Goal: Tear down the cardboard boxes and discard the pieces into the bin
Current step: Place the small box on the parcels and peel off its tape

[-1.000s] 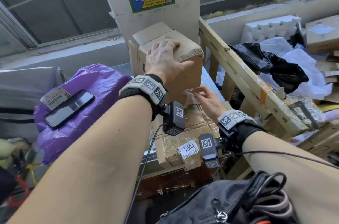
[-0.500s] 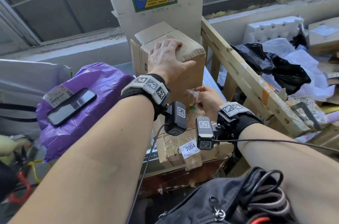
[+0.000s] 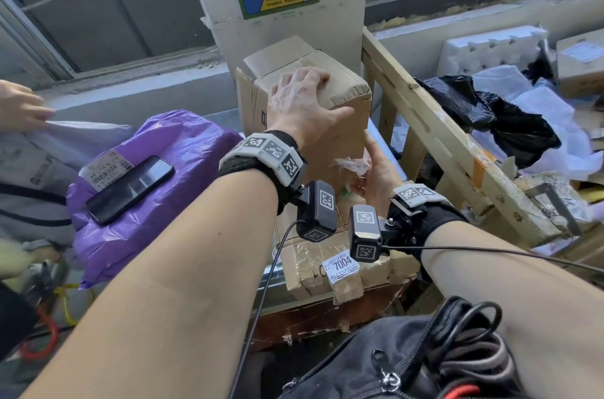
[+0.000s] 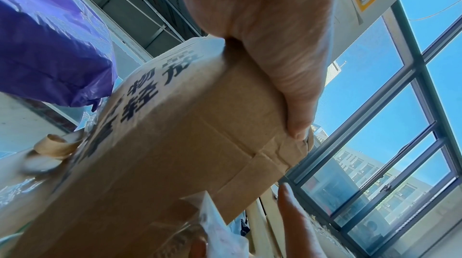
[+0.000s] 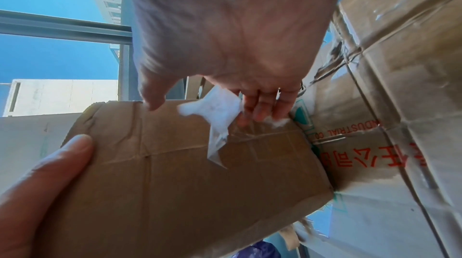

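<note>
A brown cardboard box [image 3: 343,88] stands upright against the pillar, on top of a flat taped box [image 3: 343,271] with a 7004 label. My left hand [image 3: 304,97] grips its top, fingers spread over the lid and thumb [image 4: 295,94] curled round the front edge. My right hand [image 3: 372,169] is at the lower front face. Its fingertips [image 5: 260,112] touch the cardboard beside a peeled, crumpled strip of clear tape [image 5: 217,110], with the thumb spread apart toward the box corner. I see no pinch on the tape.
A purple plastic parcel [image 3: 147,150] with a phone [image 3: 129,189] on it lies to the left. A slanted wooden frame [image 3: 434,137] stands to the right, with black bags [image 3: 490,114], foam and cardboard beyond. Another person's hand [image 3: 19,107] is at far left.
My right hand has let the tape go from its pinch and slid up the box face, thumb now spread. Another person's hand has come in at the left. My left hand stays put.
</note>
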{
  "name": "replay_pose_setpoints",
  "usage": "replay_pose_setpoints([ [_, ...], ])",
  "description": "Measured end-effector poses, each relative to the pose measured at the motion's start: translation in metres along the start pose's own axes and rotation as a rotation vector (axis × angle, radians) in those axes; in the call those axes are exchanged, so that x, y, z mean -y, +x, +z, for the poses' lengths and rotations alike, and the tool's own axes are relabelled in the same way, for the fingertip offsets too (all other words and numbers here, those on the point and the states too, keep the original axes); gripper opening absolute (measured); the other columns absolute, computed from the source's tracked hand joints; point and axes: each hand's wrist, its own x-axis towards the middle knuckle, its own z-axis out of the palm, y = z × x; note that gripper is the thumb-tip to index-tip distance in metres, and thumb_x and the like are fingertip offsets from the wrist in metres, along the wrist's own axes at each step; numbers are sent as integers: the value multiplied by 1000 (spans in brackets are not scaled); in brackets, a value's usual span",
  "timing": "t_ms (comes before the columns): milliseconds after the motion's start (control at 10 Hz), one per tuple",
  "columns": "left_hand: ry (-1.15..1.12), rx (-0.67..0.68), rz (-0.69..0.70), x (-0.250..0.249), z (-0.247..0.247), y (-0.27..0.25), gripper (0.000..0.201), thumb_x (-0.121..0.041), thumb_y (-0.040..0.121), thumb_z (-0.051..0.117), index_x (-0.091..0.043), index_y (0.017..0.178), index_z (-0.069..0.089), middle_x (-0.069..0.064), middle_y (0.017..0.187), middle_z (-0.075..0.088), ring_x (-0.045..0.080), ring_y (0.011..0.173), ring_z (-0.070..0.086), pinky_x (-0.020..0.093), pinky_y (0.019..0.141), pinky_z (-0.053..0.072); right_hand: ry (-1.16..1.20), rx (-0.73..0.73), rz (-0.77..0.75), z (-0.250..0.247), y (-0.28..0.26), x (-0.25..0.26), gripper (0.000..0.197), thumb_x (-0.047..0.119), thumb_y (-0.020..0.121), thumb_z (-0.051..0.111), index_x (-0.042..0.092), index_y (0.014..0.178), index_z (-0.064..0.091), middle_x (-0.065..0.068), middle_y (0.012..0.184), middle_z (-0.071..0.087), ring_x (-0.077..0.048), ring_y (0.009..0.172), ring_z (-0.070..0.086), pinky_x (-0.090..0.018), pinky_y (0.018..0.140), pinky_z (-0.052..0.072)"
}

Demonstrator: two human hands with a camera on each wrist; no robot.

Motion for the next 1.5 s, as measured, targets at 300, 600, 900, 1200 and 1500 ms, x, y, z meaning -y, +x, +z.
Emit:
replay_pose_setpoints([
  [300,-1,2,1,1,0,1,64,-65,76,60,-34,130,47,-8,134,47,18,124,38,35,106,23,-228,6,-172,3,4,7,33,1,77,74,9,53,54,-8,53,58,-20,51,50,-29,55,46],
  [600,-6,6,3,-1,0,1,64,-64,76,60,-33,130,47,-8,135,46,18,125,37,36,106,22,-637,-158,-250,9,7,12,55,29,65,82,-4,99,55,-10,58,64,-19,44,55,-24,45,44],
  [900,-1,0,8,0,1,1,64,-65,76,60,-34,130,47,-8,137,45,18,125,37,36,107,23,-1224,-32,-169,18,-1,16,20,17,98,46,23,82,55,-8,58,62,-26,55,60,-31,51,50],
  [1200,4,11,20,0,1,1,66,-66,75,60,-33,131,46,-8,138,44,18,125,37,37,107,23,-1633,-18,-316,12,-8,19,29,29,101,34,19,113,58,-9,106,64,-28,83,60,-35,76,47],
  [1500,-4,14,27,0,2,1,67,-66,75,60,-33,131,46,-8,138,44,18,126,36,37,106,24,-1871,-23,-371,15,-18,16,36,16,99,31,19,125,55,-8,114,63,-29,103,59,-35,78,41],
])
